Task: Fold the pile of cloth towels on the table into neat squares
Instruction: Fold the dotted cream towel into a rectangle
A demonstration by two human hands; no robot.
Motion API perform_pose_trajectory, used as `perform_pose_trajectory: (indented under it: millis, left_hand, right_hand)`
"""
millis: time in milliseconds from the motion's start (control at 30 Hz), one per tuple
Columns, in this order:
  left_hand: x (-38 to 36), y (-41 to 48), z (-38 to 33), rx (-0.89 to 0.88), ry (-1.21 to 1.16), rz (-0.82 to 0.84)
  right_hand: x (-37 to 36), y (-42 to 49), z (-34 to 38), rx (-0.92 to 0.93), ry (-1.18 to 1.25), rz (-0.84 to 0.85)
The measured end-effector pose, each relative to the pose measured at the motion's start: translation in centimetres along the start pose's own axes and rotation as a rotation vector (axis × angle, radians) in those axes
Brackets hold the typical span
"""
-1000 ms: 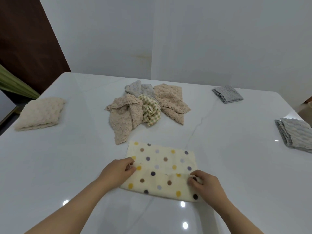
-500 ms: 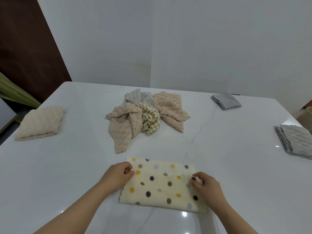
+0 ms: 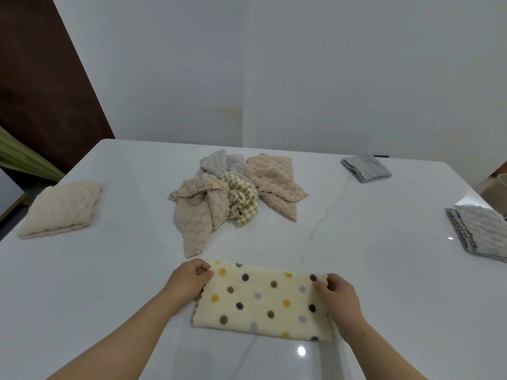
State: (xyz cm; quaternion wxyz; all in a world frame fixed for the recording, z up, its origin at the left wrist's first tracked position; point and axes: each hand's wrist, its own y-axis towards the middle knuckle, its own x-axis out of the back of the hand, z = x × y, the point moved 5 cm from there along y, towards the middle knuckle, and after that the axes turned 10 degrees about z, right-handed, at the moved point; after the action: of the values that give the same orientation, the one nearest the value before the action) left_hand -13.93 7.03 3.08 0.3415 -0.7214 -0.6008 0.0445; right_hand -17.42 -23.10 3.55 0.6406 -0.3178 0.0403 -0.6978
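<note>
— What is lost to view at the left grip (image 3: 189, 281)?
— Its lower fingers are hidden behind the edge of the dotted towel (image 3: 263, 300). Both forearms run off the bottom border.
— And out past the right grip (image 3: 338, 293)?
— Far to its right, the border cuts a grey folded towel (image 3: 480, 231) and a pale container (image 3: 502, 185). Farther ahead, a small dark thing (image 3: 381, 156) is too tiny to name.
— Ahead of both?
— The beige towels (image 3: 197, 209) mostly cover the pile's grey towel (image 3: 219, 161).
</note>
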Motion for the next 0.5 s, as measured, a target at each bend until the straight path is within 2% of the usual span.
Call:
perform_pose_trajectory:
  millis: [200,500]
  left_hand:
    - [-0.1,0.38,-0.06,-0.036,0.084,-0.061]
    - [-0.12,0.19,-0.12,-0.073,0.197,-0.121]
  right_hand:
    - [-0.02,0.5,-0.03,0.007,-0.052,-0.042]
    - [-0.16,0.49,0.91,-0.01,0.028,-0.05]
